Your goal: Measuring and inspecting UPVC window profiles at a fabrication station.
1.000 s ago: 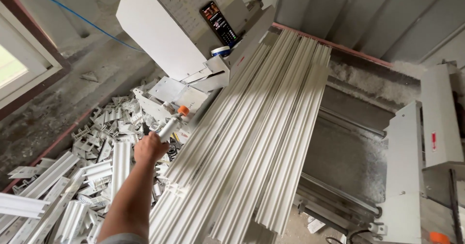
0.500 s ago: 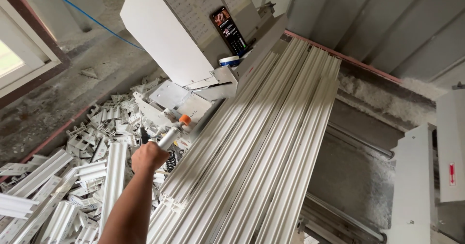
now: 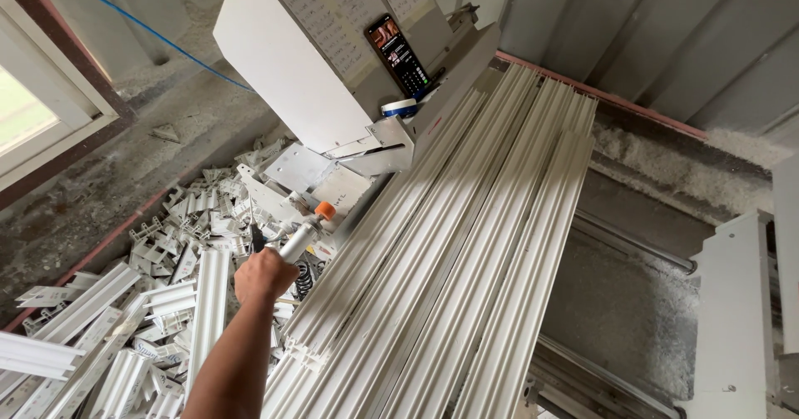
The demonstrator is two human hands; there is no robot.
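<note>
The left hand point(image 3: 265, 276) is clenched around a metal air-blow tool point(image 3: 301, 234) with an orange tip, held just beside the left edge of the stacked white profiles point(image 3: 466, 252). Its coiled hose point(image 3: 306, 277) could probably snag on the offcut scraps point(image 3: 179, 261) below. The right hand is out of view.

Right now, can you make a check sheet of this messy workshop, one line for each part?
Surface: long white profile strips lie side by side on the machine bed.
Job's things: a silver tool with an orange tip, pointed toward the white machine housing.
Clutter: short white offcuts heaped on the floor; a tape roll and a phone on the housing.
Hands: the left hand grips the tool; right hand not in view.
Cables: a blue cable runs across the floor; a black coiled hose under the tool.
Surroundings: window frame at left, grey panelled wall behind.
</note>
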